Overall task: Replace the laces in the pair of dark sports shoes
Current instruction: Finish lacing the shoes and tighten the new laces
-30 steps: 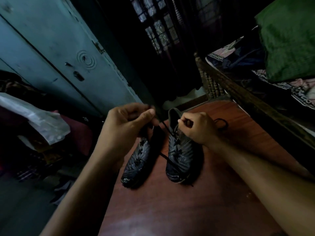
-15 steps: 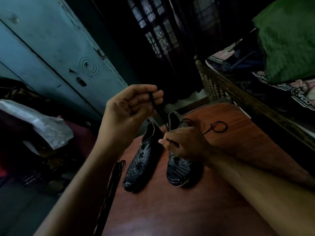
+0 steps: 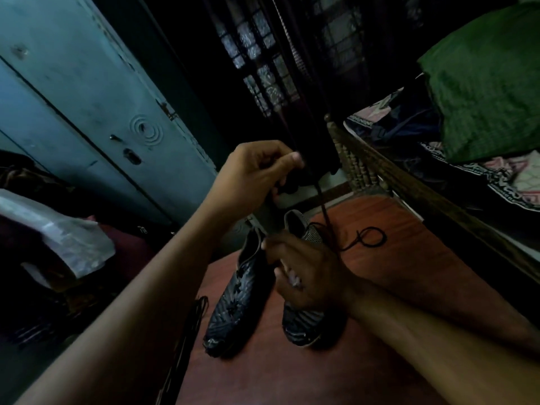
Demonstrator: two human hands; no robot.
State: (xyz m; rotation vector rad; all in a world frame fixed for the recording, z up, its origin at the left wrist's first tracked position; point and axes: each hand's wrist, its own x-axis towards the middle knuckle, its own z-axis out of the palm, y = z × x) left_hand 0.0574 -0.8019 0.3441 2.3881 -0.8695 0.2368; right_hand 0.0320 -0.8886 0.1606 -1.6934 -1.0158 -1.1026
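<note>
Head view shows my left hand (image 3: 257, 173) raised, thumb and fingers pinching the black lace (image 3: 323, 206), which runs taut down to the collar of the right shoe (image 3: 304, 317). My right hand (image 3: 309, 273) sits low on that shoe, fingers curled over its upper; whether they pinch the lace too or only brace the shoe I cannot tell in this dim light.

To draw the lace out cleanly, I judge I should pull along the line of the eyelet rather than sideways, keep the shoe pinned flat under my right hand so it does not lift, and feed the slack row by row so nothing snags.

Beyond my right hand, a loose loop of lace end (image 3: 369, 238) lies on the red-brown table (image 3: 292, 375), just past the shoe's heel. Between my two forearms, below my left hand, the left shoe (image 3: 236, 299) rests untouched, laces seemingly in place. Under my left forearm, a bundle of dark laces (image 3: 198, 308) hangs over the table edge, probably the replacements.
</note>
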